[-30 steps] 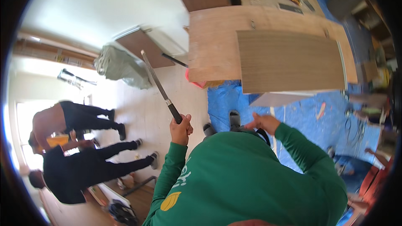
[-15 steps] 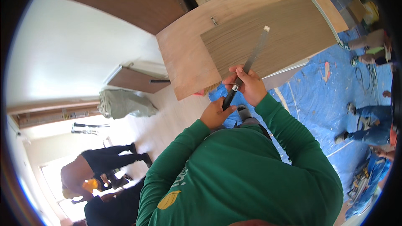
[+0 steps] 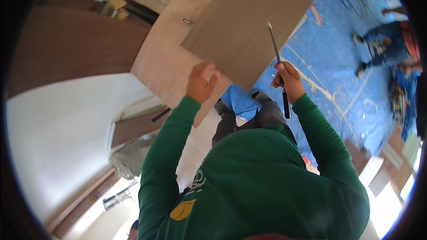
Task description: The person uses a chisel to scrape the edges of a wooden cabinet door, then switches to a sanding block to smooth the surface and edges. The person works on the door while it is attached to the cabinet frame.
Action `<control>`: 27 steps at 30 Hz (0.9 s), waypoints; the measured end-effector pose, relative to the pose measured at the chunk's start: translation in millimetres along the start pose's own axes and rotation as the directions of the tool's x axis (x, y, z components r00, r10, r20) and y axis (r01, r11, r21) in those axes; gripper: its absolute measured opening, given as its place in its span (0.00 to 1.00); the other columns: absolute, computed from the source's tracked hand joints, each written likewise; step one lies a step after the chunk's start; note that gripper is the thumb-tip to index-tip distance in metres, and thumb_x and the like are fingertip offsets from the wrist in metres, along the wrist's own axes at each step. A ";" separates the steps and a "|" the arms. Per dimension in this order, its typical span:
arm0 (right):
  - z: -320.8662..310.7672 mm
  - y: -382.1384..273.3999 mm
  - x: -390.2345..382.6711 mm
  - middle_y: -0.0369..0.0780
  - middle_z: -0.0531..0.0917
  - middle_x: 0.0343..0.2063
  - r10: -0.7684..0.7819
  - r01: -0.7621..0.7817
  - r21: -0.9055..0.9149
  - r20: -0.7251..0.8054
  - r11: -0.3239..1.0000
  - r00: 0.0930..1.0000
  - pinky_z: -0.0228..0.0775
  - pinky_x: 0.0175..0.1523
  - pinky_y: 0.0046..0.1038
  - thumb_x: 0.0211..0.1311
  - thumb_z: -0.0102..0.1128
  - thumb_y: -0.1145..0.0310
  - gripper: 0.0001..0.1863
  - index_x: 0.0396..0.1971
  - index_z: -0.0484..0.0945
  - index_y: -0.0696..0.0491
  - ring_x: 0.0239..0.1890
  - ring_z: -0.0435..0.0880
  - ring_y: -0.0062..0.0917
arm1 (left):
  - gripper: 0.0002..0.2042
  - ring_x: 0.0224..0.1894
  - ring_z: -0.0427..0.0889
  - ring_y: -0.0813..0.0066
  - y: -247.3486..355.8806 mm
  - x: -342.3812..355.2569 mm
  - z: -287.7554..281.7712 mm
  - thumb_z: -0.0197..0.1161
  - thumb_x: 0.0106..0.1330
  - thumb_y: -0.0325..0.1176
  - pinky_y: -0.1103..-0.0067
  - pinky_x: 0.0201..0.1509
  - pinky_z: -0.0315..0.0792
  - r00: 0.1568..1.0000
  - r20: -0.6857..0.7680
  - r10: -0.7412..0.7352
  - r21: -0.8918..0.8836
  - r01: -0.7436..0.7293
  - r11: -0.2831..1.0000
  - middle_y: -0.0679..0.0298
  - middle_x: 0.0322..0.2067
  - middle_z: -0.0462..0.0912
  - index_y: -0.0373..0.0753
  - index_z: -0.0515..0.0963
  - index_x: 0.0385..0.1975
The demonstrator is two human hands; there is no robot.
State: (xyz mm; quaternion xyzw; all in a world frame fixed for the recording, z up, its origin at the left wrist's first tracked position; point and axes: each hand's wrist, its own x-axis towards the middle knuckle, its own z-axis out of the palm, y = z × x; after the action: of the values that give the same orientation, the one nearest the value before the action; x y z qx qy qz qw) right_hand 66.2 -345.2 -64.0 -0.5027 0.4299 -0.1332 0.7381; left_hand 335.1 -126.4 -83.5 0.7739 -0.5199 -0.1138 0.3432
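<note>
A long, thin flat file (image 3: 273,42) with a black handle is gripped in my right hand (image 3: 289,80). Its narrow metal blade points away from me, over the edge of a brown wood-grain board (image 3: 249,22), and the handle's end sticks out below my fingers. My left hand (image 3: 202,81) is empty and slightly blurred, thumb apart from the curled fingers, above a pale plywood sheet (image 3: 155,58). The brown board lies on this plywood. From this view I cannot tell whether the file touches the board.
Blue tarp (image 3: 320,62) covers the floor to the right, with cables (image 3: 356,2) on it. Another person's legs (image 3: 382,46) show at the far right. Left of the plywood is a dark brown panel (image 3: 80,40); a grey sack (image 3: 129,158) sits lower left.
My left hand has let go of the file handle and moved left over the plywood. My right hand now holds the file alone, farther right. The view has turned, swinging the boards leftward and upward.
</note>
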 end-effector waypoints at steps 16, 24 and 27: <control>57.5 126.4 -107.6 0.40 0.77 0.27 -0.387 0.179 -0.602 -0.235 0.778 0.892 0.72 0.38 0.29 0.72 0.57 0.80 0.29 0.70 0.75 0.41 0.28 0.74 0.26 | 0.36 0.80 0.54 0.58 -46.0 120.0 75.0 0.53 0.72 0.65 0.47 0.82 0.41 0.971 0.152 0.185 0.493 -0.237 0.837 0.61 0.78 0.59 0.55 0.65 0.75; 59.1 148.1 -90.8 0.43 0.75 0.28 -0.449 0.296 -0.624 -0.099 0.723 0.888 0.72 0.36 0.32 0.66 0.58 0.85 0.34 0.69 0.77 0.40 0.27 0.76 0.34 | 0.36 0.80 0.54 0.59 -55.8 123.1 78.7 0.53 0.71 0.66 0.49 0.82 0.42 0.956 0.119 0.267 0.510 -0.289 0.810 0.61 0.77 0.61 0.54 0.66 0.75; 57.3 153.6 -92.6 0.42 0.75 0.27 -0.461 0.320 -0.604 -0.089 0.730 0.883 0.72 0.35 0.32 0.66 0.58 0.85 0.34 0.69 0.77 0.40 0.26 0.76 0.34 | 0.36 0.80 0.54 0.54 -45.5 123.5 75.3 0.56 0.71 0.61 0.49 0.82 0.43 0.959 0.147 0.241 0.529 -0.283 0.800 0.54 0.77 0.62 0.47 0.66 0.74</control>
State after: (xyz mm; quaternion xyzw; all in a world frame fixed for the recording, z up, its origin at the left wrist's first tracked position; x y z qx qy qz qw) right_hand 19.0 -180.5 -142.0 -0.7610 0.4166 -0.2086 0.4515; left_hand 381.6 -256.3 -146.3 0.7553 -0.6447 0.0593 0.1021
